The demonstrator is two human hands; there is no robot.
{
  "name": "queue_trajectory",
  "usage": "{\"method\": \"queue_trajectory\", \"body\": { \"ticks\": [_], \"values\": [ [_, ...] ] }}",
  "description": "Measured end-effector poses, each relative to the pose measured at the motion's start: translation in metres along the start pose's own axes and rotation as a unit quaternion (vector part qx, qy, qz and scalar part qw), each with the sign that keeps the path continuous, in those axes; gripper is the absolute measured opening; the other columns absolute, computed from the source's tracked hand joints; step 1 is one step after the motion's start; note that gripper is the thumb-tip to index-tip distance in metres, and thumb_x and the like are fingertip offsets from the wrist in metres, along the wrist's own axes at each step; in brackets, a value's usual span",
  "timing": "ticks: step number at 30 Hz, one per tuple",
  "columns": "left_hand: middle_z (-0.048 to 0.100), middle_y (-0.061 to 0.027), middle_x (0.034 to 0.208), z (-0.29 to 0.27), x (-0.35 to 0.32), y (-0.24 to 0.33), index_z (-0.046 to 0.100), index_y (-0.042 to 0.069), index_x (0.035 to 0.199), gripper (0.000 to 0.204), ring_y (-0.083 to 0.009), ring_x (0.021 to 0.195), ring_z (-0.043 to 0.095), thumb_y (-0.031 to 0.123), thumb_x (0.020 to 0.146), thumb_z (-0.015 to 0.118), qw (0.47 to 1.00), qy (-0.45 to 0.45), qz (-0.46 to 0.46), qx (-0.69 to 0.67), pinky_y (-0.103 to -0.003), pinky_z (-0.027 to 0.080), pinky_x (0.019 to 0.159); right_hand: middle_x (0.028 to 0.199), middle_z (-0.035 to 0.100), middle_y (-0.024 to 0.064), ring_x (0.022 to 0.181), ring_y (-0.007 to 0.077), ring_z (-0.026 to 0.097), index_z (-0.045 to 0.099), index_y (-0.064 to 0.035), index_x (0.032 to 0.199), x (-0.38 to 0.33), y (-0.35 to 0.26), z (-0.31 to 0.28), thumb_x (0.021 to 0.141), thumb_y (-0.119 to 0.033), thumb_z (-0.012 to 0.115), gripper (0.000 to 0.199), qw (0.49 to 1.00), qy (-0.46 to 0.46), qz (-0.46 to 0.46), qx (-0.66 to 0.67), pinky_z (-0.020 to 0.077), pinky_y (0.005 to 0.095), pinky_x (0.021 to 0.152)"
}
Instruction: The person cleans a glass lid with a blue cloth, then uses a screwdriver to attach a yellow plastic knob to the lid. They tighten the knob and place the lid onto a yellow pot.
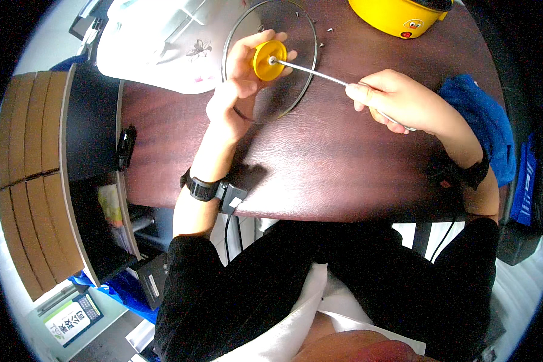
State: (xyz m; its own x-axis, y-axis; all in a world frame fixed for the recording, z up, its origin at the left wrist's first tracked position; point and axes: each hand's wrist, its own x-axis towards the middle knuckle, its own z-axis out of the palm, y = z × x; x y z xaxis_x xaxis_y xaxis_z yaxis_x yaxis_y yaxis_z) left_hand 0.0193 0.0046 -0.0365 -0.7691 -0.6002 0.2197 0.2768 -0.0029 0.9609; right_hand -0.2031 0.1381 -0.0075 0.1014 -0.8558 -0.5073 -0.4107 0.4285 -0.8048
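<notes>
My left hand (230, 99) is closed around a yellow round knob (263, 67) at the middle of a clear pot lid with a thin metal rim (315, 57). The lid is tilted up, and its glass is barely visible. In my right hand (398, 99) is a screwdriver (320, 75) with a long metal shaft; my fingers hide most of its handle. Its tip meets the small light-coloured fitting at the knob's centre. Small screws (329, 30) lie on the table just right of the lid.
A yellow pot (398, 18) stands at the far right of the brown table (320, 163). White translucent plastic (157, 48) covers the far left. Blue cloth (479, 120) lies by my right forearm. Cardboard boxes (33, 133) and a dark shelf (90, 127) stand left.
</notes>
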Motion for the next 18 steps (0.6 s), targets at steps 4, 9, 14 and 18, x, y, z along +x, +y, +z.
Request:
{"method": "queue_trajectory", "body": {
  "ticks": [4, 9, 14, 18],
  "values": [
    [0.043, -0.0192, 0.139, -0.002, -0.001, 0.010, 0.038, 0.002, 0.137, 0.073, -0.0365, 0.124, 0.048, 0.025, 0.068, 0.047, 0.999, 0.011, 0.005, -0.046, -0.045, 0.037, 0.105, 0.052, 0.044, -0.0013, 0.040, 0.0080, 0.042, 0.056, -0.0055, 0.074, -0.011, -0.001, -0.009, 0.094, -0.049, 0.051, 0.048, 0.995, 0.037, -0.027, -0.091, 0.0339, 0.0250, 0.037],
    [0.045, -0.0196, 0.136, -0.006, 0.001, 0.012, 0.040, 0.000, 0.136, 0.073, -0.0364, 0.124, 0.049, 0.027, 0.069, 0.050, 0.996, 0.004, 0.006, -0.091, -0.045, 0.038, 0.105, 0.051, 0.044, -0.0031, 0.041, 0.0086, 0.043, 0.055, -0.0085, 0.068, -0.027, -0.005, -0.030, 0.092, -0.051, 0.054, 0.048, 0.981, 0.143, -0.049, -0.120, 0.0345, 0.0258, 0.038],
    [0.049, -0.0149, 0.132, -0.006, -0.005, 0.010, 0.044, 0.001, 0.133, 0.070, -0.0277, 0.125, 0.048, 0.021, 0.067, 0.057, 0.997, -0.067, 0.032, -0.005, -0.040, 0.036, 0.106, 0.053, 0.045, -0.0039, 0.041, 0.0059, 0.043, 0.057, -0.0089, 0.075, -0.031, 0.001, -0.053, 0.092, -0.048, 0.056, 0.043, 0.965, 0.232, -0.062, -0.103, 0.0327, 0.0228, 0.037],
    [0.056, -0.0097, 0.117, 0.006, -0.014, 0.022, 0.050, 0.000, 0.126, 0.061, -0.0177, 0.111, 0.051, 0.012, 0.067, 0.057, 0.994, -0.094, 0.002, 0.063, -0.031, 0.037, 0.099, 0.054, 0.047, -0.0025, 0.040, 0.0070, 0.044, 0.057, -0.0071, 0.083, -0.029, 0.015, -0.054, 0.095, -0.045, 0.053, 0.040, 0.971, 0.228, -0.048, -0.048, 0.0336, 0.0225, 0.036]
  ]
}}
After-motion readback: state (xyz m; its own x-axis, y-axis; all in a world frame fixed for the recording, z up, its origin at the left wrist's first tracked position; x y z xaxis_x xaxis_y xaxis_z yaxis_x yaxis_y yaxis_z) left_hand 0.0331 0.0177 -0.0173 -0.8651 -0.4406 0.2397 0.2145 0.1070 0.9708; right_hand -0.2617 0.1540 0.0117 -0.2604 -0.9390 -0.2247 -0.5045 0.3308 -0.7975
